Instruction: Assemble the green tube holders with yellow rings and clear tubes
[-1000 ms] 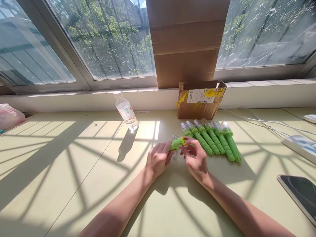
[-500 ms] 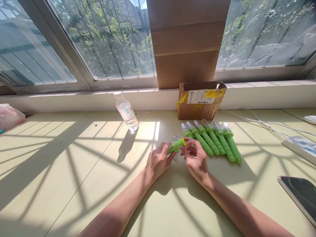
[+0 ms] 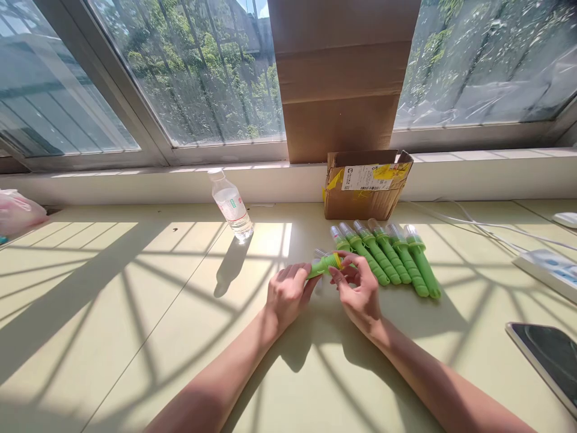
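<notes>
A green plastic handle (image 3: pixel 325 264) with a yellow ring (image 3: pixel 338 260) at its right end is held above the table between my hands. My left hand (image 3: pixel 288 291) is closed around the handle's left part. At the other end, my right hand (image 3: pixel 359 288) pinches the yellow ring with thumb and fingers. Just behind the handle shows a small clear piece (image 3: pixel 319 253), mostly hidden. To the right lies a row of several green handles with clear caps (image 3: pixel 391 255), side by side and slanting toward me.
A clear bottle (image 3: pixel 232 204) stands at the back left of centre. Behind the row is an open cardboard box (image 3: pixel 363 192). On the right are a phone (image 3: pixel 547 355), a white power strip (image 3: pixel 547 270) and white cables (image 3: pixel 478 224). A pink plastic bag (image 3: pixel 20 207) sits far left.
The held handle has turned slightly in my hands, and my left fingers have shifted a little on it. Everything else stays where it was.
</notes>
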The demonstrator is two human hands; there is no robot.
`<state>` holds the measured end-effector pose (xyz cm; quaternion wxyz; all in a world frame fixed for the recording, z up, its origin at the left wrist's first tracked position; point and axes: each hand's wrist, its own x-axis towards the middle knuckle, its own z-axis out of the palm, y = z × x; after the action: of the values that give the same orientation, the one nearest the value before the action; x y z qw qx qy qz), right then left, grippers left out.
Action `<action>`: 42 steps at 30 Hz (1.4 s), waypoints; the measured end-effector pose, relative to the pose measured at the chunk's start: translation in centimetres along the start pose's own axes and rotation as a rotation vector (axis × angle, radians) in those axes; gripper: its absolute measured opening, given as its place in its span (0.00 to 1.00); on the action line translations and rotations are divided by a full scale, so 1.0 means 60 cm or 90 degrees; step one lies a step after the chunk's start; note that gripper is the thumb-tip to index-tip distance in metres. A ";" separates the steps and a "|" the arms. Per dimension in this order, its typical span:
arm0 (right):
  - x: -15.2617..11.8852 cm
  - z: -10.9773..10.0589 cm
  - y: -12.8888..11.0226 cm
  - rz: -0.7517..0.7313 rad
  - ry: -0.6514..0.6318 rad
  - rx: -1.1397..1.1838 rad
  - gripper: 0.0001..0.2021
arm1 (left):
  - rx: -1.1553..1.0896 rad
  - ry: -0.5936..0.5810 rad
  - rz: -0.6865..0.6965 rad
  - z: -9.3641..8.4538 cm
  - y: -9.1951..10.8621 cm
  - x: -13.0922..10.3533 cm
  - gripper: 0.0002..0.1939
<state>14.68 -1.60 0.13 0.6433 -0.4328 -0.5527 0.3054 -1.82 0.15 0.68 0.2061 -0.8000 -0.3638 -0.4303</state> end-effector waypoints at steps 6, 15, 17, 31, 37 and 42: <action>-0.002 -0.001 -0.002 -0.027 -0.024 -0.003 0.08 | -0.018 -0.008 -0.020 -0.003 0.002 0.000 0.07; -0.003 0.003 -0.002 0.015 -0.002 0.001 0.09 | -0.016 -0.064 -0.036 -0.001 0.003 -0.003 0.06; -0.003 0.003 -0.004 0.012 -0.003 0.004 0.09 | -0.016 -0.078 -0.038 -0.002 0.004 -0.005 0.05; -0.005 0.004 0.002 -0.001 0.008 -0.025 0.12 | -0.046 -0.064 -0.069 0.008 -0.009 -0.015 0.04; -0.003 0.002 -0.005 -0.032 0.001 -0.051 0.10 | -0.042 -0.019 -0.068 0.009 -0.008 -0.017 0.03; -0.002 0.000 -0.011 -0.061 -0.015 -0.054 0.07 | -0.043 -0.009 -0.066 0.003 -0.005 -0.010 0.06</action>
<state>14.60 -1.98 0.67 0.6316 -0.4290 -0.5931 0.2555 -2.17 0.24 0.11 0.1541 -0.7896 -0.3911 -0.4470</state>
